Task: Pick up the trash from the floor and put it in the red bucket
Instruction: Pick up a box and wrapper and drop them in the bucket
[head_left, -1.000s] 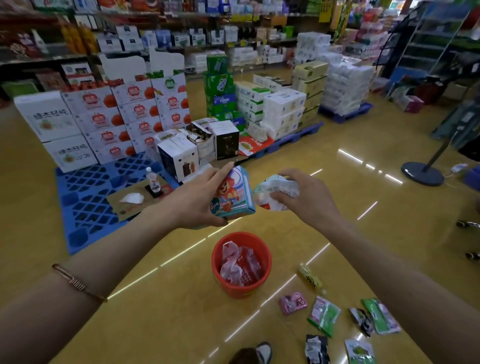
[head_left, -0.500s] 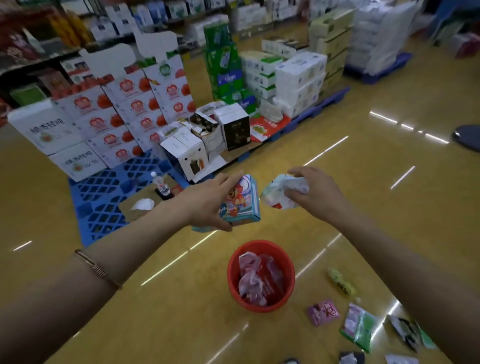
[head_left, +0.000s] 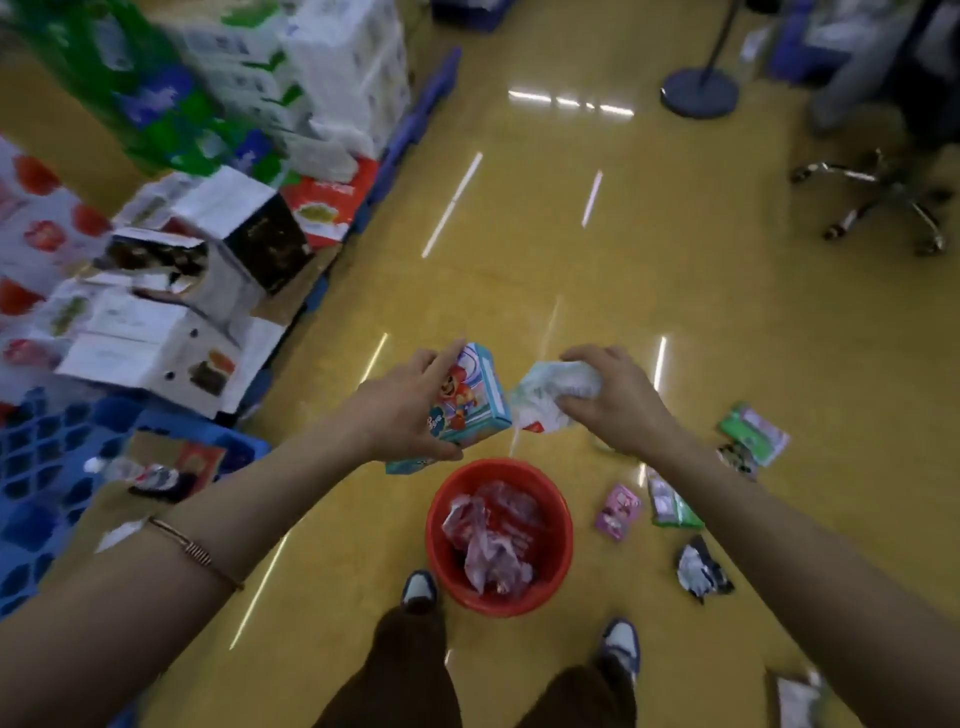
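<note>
Both hands are held out over the middle of the frame, above the red bucket (head_left: 442, 564). On the left side, the left hand (head_left: 400, 410) holds a small blue box (head_left: 480, 400) with a cartoon picture on it. Its fingers and thumb are wrapped around the box. On the right side, the right hand (head_left: 621, 408) grips a scrunched-up white wrapper (head_left: 550, 389) with a bit of red at the bottom. The box and the wrapper are just beside each other. A thin bracelet (head_left: 195, 551) sits on the left arm.

The red bucket is round and stands on the yellow floor (head_left: 675, 291), below the hands in the lower middle of the frame. Inside it lies crumpled see-through plastic (head_left: 493, 543) that looks pink against the red. One shoe (head_left: 418, 590) is just beside the bucket on its lower left.

More trash lies on the floor to the right of the bucket. A little pink packet (head_left: 618, 512) is near the bucket. A green packet (head_left: 672, 506) lies just beside the pink one. A green and pink packet (head_left: 753, 434) lies farther up on the right. A torn silver and dark wrapper (head_left: 701, 571) lies lower down. A white packet (head_left: 797, 701) is in the lower right corner, too blurry to tell more.

On the left of the frame, white boxes (head_left: 156, 343) are piled up on a blue pallet (head_left: 36, 493).
</note>
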